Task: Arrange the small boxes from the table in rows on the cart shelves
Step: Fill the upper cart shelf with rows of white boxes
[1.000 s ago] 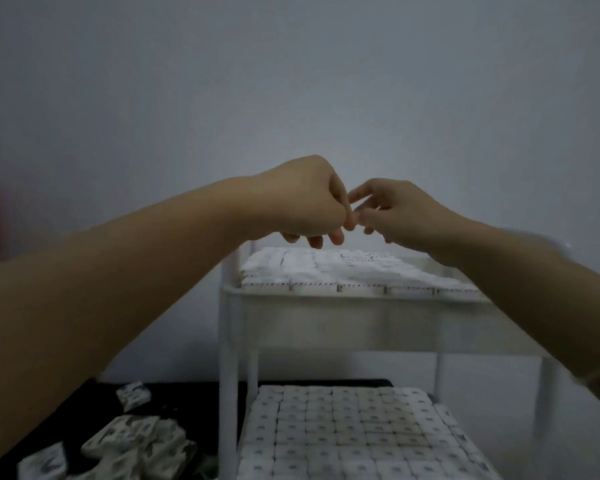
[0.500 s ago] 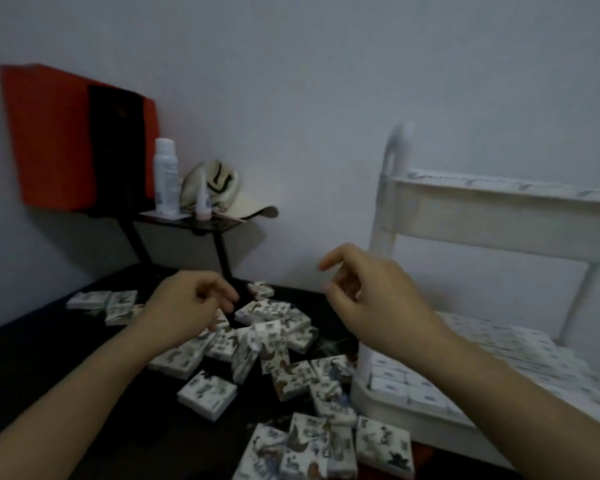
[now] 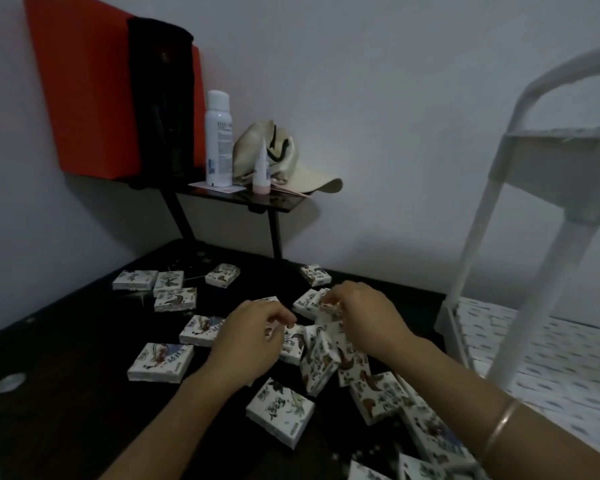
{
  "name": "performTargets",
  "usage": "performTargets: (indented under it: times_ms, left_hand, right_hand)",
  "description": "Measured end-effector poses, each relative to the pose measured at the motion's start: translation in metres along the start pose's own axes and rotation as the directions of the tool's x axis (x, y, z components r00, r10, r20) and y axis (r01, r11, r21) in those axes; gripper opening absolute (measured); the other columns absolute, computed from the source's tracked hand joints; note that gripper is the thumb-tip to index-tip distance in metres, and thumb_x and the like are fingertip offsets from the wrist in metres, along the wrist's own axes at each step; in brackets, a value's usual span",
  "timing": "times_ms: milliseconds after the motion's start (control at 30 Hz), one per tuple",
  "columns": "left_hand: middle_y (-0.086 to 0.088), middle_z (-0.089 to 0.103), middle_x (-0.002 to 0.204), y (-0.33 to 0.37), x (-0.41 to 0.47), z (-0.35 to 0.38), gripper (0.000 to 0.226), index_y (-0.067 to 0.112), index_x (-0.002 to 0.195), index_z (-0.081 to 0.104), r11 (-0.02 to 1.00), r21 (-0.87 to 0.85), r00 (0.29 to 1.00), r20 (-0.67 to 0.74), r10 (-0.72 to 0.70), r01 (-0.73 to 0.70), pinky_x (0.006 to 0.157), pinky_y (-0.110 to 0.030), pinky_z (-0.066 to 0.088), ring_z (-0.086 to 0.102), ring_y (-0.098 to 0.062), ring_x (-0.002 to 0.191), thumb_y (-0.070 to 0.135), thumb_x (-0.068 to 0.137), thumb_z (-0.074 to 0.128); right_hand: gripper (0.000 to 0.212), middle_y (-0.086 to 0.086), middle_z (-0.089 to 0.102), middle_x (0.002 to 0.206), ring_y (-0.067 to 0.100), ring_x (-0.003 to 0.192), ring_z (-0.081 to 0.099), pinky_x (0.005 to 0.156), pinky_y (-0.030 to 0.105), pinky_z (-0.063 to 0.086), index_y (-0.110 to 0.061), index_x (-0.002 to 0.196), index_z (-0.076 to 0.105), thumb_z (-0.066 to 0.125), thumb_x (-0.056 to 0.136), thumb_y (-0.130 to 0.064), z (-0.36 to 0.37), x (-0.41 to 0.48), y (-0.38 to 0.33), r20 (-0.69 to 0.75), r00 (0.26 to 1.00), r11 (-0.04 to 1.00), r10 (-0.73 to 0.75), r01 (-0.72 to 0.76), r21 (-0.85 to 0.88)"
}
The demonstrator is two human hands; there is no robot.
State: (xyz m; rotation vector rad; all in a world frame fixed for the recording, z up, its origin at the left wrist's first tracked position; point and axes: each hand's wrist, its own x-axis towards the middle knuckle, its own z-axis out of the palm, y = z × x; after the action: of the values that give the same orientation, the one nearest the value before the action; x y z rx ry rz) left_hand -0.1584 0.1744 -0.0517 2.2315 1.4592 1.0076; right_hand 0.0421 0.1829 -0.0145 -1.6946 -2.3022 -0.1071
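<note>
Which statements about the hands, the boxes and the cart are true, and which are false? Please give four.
1. The left hand and the right hand are among the small boxes on the black table. True.
2. A bangle sits on the right wrist. True.
3. The white bottle lies on its side. False: the spray bottle stands upright on the raised shelf.
4. The cart stands at the left. False: the white cart is at the right.

Small boxes point(image 3: 160, 362), frame centre: white, dark ink-style prints with brown accents. Table point(image 3: 66, 375): black. Cart point(image 3: 520, 161), right: white. Panel point(image 3: 84, 98), upper left: red.
</note>
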Motion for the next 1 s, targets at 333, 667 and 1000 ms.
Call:
performTargets:
  times_ms: [333,667,1000]
  left_hand:
    - [0.010,0.071,0.100,0.006,0.066,0.034,0.020,0.030,0.098,0.073,0.968,0.201,0.983,0.077,-0.167,0.149,0.089,-0.034,0.051,0.063,-0.013,0.098,0.021,0.091,0.056]
    - [0.000,0.069,0.080,0.000,0.090,0.059,0.055,0.018,0.076,0.067,0.881,0.375,0.916,0.160,-0.369,0.290,0.087,-0.037,0.047,0.064,-0.021,0.086,0.072,0.067,0.063]
    - [0.001,0.066,0.086,0.008,0.092,0.065,0.049,0.020,0.068,0.054,0.862,0.378,0.891,0.166,-0.423,0.339,0.080,-0.034,0.030,0.060,-0.023,0.098,0.069,0.069,0.061]
  right_hand:
    - [0.059,0.000,0.055,0.135,0.022,0.119,0.053,0.092,0.037,0.048,-0.024,0.141,0.043,0.051,0.092,-0.056,0.011,0.040,0.027,0.211,0.948,0.972,0.237,-0.230,-0.057]
    - [0.052,0.001,0.046,0.141,0.025,0.122,0.049,0.093,0.038,0.047,-0.033,0.136,0.051,0.050,0.089,-0.012,0.012,0.055,0.036,0.140,0.987,0.997,0.077,-0.075,-0.020]
    - [0.039,-0.002,0.063,0.119,0.019,0.106,0.059,0.086,0.033,0.048,-0.028,0.118,0.060,0.061,0.086,-0.050,0.016,0.065,0.034,0.267,0.949,0.986,0.168,-0.165,-0.036]
